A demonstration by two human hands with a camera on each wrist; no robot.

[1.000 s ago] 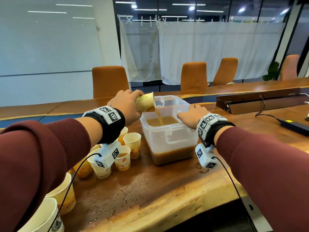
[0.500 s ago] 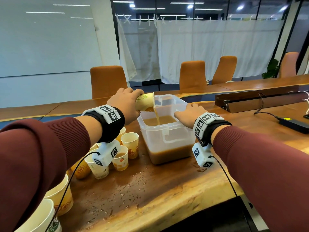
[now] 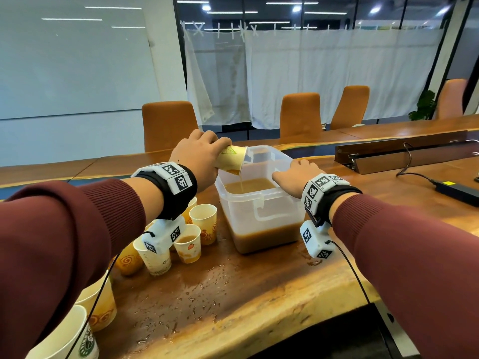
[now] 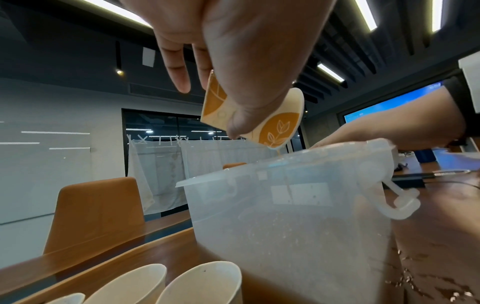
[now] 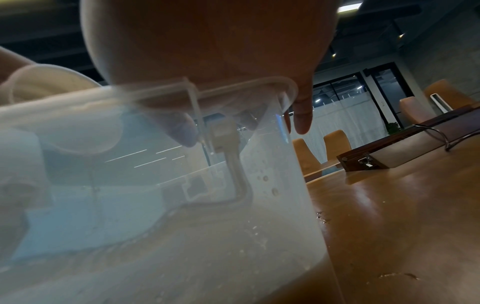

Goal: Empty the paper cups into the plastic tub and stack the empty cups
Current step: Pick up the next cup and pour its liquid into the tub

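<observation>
My left hand (image 3: pixel 199 156) grips a paper cup (image 3: pixel 232 160) with an orange leaf print, tipped on its side over the left rim of the clear plastic tub (image 3: pixel 261 216). A thin stream of brown liquid runs from the cup (image 4: pixel 272 125) into the tub (image 4: pixel 298 216), which holds brown liquid. My right hand (image 3: pixel 294 177) rests on the tub's right rim, thumb hooked inside and fingers down the outer wall (image 5: pixel 301 115). Several more paper cups (image 3: pixel 191 244) stand left of the tub, one with brown liquid in it.
The wooden table (image 3: pixel 233 307) is wet with spilled drops in front of the tub. Larger paper cups (image 3: pixel 64 338) stand at the near left edge. A black power adapter (image 3: pixel 458 191) with its cable lies at the right, behind it a long wooden box (image 3: pixel 404 156). Orange chairs line the far side.
The cup in my left hand has tilted further and its stream has thinned to a trickle. My right hand stays on the tub's rim.
</observation>
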